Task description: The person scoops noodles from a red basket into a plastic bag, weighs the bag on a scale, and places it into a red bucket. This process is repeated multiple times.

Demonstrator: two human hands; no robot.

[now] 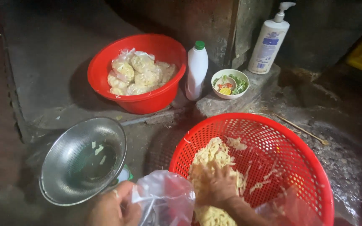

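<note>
My left hand (112, 208) grips the rim of a clear plastic bag (166, 196) at the bottom of the view, holding it next to a red perforated basket (290, 146). Pale yellow shredded strips (214, 157) lie piled inside the basket. My right hand (213, 186) is in the basket, fingers curled down over a clump of the strips beside the bag's mouth. More strips show under my right wrist.
A metal strainer bowl (82, 161) with a few strips sits at left. Behind it, a red basin (137, 71) holds several filled plastic bags. A white bottle (197, 70), a small bowl of garnish (230, 83) and a pump bottle (269, 39) stand on a stone ledge.
</note>
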